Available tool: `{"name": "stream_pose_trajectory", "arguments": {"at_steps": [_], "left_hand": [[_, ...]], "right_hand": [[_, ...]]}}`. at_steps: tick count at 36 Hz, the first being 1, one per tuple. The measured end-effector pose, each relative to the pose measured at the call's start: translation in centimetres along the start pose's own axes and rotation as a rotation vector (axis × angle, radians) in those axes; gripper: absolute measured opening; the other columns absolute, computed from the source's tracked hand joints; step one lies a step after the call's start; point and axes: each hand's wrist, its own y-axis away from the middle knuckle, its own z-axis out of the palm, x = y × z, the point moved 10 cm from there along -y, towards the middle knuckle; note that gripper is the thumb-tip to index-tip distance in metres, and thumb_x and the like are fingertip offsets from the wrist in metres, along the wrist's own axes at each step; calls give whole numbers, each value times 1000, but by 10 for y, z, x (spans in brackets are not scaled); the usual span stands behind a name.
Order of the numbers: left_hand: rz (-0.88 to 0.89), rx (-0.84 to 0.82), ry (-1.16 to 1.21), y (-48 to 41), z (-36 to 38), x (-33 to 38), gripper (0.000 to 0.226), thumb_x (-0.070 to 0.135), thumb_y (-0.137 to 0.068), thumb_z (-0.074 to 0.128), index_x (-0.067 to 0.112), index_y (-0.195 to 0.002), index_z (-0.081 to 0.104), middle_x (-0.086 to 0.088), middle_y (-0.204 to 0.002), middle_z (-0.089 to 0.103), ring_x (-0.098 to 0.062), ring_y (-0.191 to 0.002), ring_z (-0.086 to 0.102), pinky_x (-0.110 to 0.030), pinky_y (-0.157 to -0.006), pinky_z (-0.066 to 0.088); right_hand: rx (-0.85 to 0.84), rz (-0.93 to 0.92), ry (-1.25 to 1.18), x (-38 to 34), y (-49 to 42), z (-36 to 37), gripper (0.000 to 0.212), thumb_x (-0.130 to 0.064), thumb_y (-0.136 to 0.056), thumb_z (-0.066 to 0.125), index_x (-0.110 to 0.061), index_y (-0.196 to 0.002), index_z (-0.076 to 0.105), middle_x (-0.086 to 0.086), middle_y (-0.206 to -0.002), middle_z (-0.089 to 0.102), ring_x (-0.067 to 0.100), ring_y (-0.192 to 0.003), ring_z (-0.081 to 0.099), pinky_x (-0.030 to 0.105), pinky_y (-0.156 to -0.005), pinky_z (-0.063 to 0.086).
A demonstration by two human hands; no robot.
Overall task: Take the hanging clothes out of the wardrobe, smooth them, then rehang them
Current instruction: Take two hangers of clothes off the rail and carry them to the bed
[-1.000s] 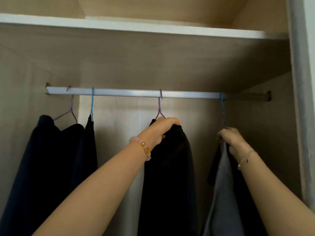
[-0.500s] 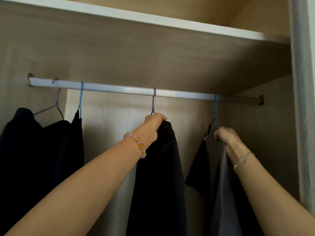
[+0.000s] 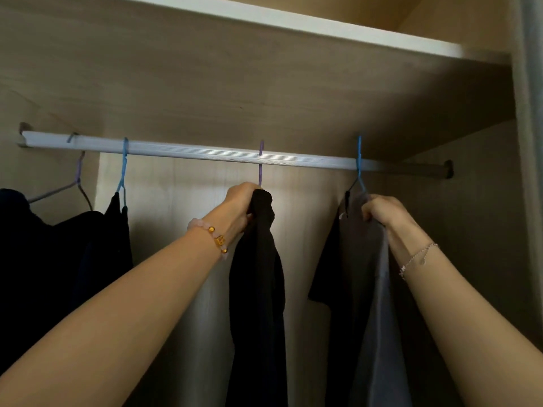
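A silver rail [image 3: 205,152] runs across the wardrobe. On a purple hanger [image 3: 261,163] at its middle hangs a black garment [image 3: 258,289]; my left hand [image 3: 241,204] grips the top of it just under the hook. Further right, a blue hanger [image 3: 359,163] carries a grey garment [image 3: 373,304] with a dark piece beside it. My right hand [image 3: 382,211] holds the top of the grey garment at the hanger's shoulder. Both hangers' hooks sit on the rail.
Two more dark garments hang at the left: one [image 3: 117,236] on a blue hanger [image 3: 123,168], one [image 3: 35,254] on a purple-grey hanger [image 3: 77,177]. A shelf [image 3: 293,22] runs above the rail. The wardrobe's side panel [image 3: 529,171] stands at the right.
The view has shifted upward and closer. My right hand has lifted the grey garment's top slightly nearer the rail. My left hand keeps its grip on the black garment.
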Motion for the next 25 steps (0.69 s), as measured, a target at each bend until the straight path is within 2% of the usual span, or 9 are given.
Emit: {"name": "stream_pose_trajectory", "arguments": {"at_steps": [2,4,6,11,14,16,19,22,25], "left_hand": [[20,-31,-86,-5,1,2,11,9,-89,48,8,-79,52,-5,-73,50,-17,-61,49,-26,-56,42],[36,-40,-123,-8,1,5,12,11,-88,49,11,-76,50,-4,-73,50,-17,-60,48,-27,-54,43],[53,-35,-116,-9,1,9,12,12,-88,49,11,-76,49,-4,-72,50,-17,-60,48,-27,-52,42],[75,-13,-29,-15,-4,26,19,11,-90,47,10,-71,49,-5,-71,48,-18,-58,47,-27,-55,41],[56,3,47,-16,-11,29,23,6,-92,44,6,-70,51,-7,-68,49,-19,-57,47,-26,-57,41],[68,-46,-29,-13,-8,27,22,12,-93,42,10,-72,49,-5,-72,49,-18,-60,47,-27,-57,41],[57,-74,-93,-8,-8,12,21,16,-93,42,13,-73,48,-4,-74,49,-17,-63,47,-28,-59,42],[21,-89,-124,-4,-11,-9,18,16,-92,44,13,-75,50,-4,-75,50,-17,-64,49,-29,-59,43],[-15,-77,-163,1,-15,-28,12,14,-90,48,10,-80,53,-5,-75,51,-17,-64,49,-28,-58,43]], "right_hand": [[-10,6,-52,1,1,4,31,14,-75,44,-9,-90,59,7,-70,52,15,-61,49,16,-37,39],[-14,-8,-66,2,4,8,29,15,-73,43,-9,-79,59,7,-69,53,16,-61,50,13,-35,39],[-13,-18,-66,1,7,10,31,15,-71,43,-9,-80,59,8,-70,54,21,-66,53,11,-33,38],[-38,-40,-106,-5,13,9,40,14,-71,43,-9,-96,63,9,-84,58,17,-70,53,24,-52,40],[-27,-54,-102,-6,17,6,31,15,-69,43,-5,-80,64,10,-77,58,17,-67,53,25,-53,41],[-22,-64,-105,-5,21,5,29,15,-68,42,-8,-67,60,10,-72,56,18,-65,52,23,-52,39],[-48,-81,-173,-1,34,7,29,17,-67,38,-5,-65,56,10,-65,52,17,-60,51,17,-45,42],[-92,-86,-210,9,52,9,27,16,-65,38,1,-74,58,14,-74,52,18,-64,50,22,-53,41],[-123,-57,-218,27,67,11,39,15,-64,38,11,-95,61,17,-83,58,22,-71,56,27,-60,44]]}}
